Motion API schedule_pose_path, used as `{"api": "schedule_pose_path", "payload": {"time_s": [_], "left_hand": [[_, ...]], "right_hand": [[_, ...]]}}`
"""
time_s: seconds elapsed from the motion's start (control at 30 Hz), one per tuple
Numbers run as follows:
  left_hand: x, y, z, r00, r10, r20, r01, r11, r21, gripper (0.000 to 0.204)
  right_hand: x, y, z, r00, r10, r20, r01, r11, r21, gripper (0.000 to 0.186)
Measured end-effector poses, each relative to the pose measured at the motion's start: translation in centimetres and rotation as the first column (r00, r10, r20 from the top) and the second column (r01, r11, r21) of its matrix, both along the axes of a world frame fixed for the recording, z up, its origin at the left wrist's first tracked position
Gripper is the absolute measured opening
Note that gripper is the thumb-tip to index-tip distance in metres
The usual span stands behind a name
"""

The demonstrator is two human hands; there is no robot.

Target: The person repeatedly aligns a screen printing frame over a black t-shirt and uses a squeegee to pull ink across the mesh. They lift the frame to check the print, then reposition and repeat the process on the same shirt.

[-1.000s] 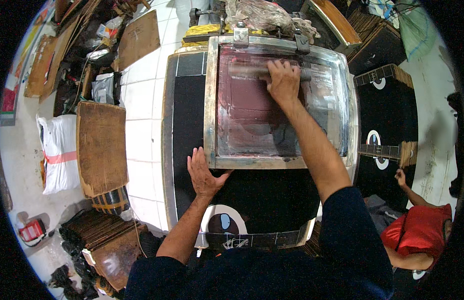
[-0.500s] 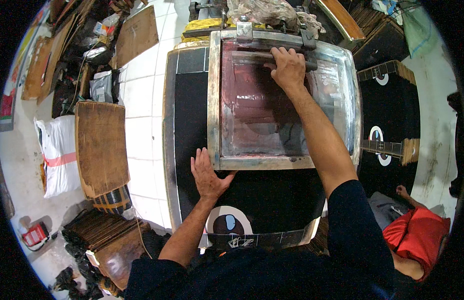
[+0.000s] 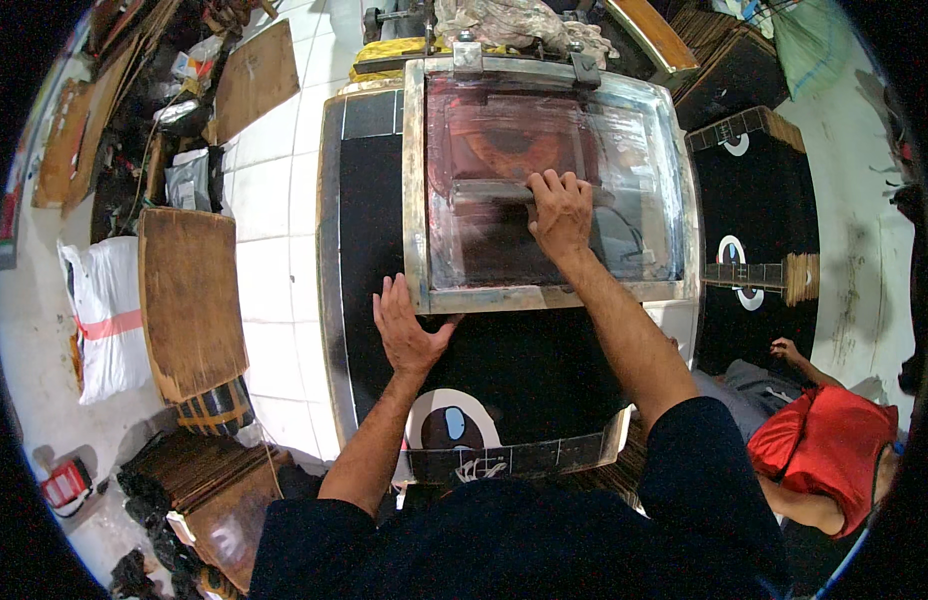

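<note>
A screen-printing frame (image 3: 544,297) of pale, worn wood lies over black fabric (image 3: 369,220) on a board. My right hand (image 3: 561,215) is closed around a squeegee (image 3: 489,193) standing across the mesh (image 3: 634,230), about halfway down it. Above the squeegee, a dark ring shape shows through the reddish mesh. My left hand (image 3: 408,325) rests with fingers spread at the frame's near left corner, its thumb by the lower edge and nothing gripped. Nearer to me, a printed eye (image 3: 492,428) in white, dark brown and blue shows on the fabric.
Metal clamps (image 3: 469,58) hold the frame's far edge, with crumpled cloth (image 3: 514,25) behind. More black fabric with printed eyes (image 3: 759,200) lies to the right, where a person in a red top (image 3: 834,450) sits. Brown boards (image 3: 189,300) and a white sack (image 3: 109,320) stand left.
My right hand has pulled the squeegee from the far end of the mesh toward me, uncovering the dark ring shape. My left hand stays at the frame's corner. The view has shifted slightly.
</note>
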State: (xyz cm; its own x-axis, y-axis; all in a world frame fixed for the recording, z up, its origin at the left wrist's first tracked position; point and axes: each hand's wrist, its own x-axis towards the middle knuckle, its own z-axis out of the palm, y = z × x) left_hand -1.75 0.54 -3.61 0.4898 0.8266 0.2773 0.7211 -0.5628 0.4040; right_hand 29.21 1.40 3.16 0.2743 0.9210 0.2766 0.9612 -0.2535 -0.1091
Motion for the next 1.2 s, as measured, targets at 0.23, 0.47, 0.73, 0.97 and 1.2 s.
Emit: {"api": "schedule_pose_path", "payload": {"time_s": [0.23, 0.47, 0.73, 0.97, 1.2], "left_hand": [[1.2, 0.2, 1.7, 0.957, 0.168, 0.237, -0.047, 0.895, -0.444, 0.12], [1.8, -0.2, 4.1, 0.859, 0.296, 0.418, 0.025, 0.791, -0.612, 0.114], [2.0, -0.1, 4.7, 0.859, 0.325, 0.396, -0.002, 0.775, -0.632, 0.112], [2.3, -0.2, 4.4, 0.854, 0.3, 0.424, -0.019, 0.834, -0.551, 0.113], [2.3, -0.1, 3.9, 0.873, 0.304, 0.382, -0.064, 0.847, -0.528, 0.113]], "right_hand": [[0.9, 0.1, 0.3, 0.998, 0.052, 0.019, -0.052, 0.998, 0.04, 0.043], [5.3, 4.5, 1.6, 0.992, 0.122, -0.042, -0.12, 0.992, 0.049, 0.039], [6.3, 5.2, 0.8, 0.983, 0.16, -0.094, -0.167, 0.983, -0.071, 0.049], [11.5, 15.7, 0.3, 0.994, 0.084, -0.068, -0.095, 0.979, -0.179, 0.054], [4.8, 5.4, -0.8, 0.989, 0.065, -0.135, -0.069, 0.997, -0.027, 0.045]]}}
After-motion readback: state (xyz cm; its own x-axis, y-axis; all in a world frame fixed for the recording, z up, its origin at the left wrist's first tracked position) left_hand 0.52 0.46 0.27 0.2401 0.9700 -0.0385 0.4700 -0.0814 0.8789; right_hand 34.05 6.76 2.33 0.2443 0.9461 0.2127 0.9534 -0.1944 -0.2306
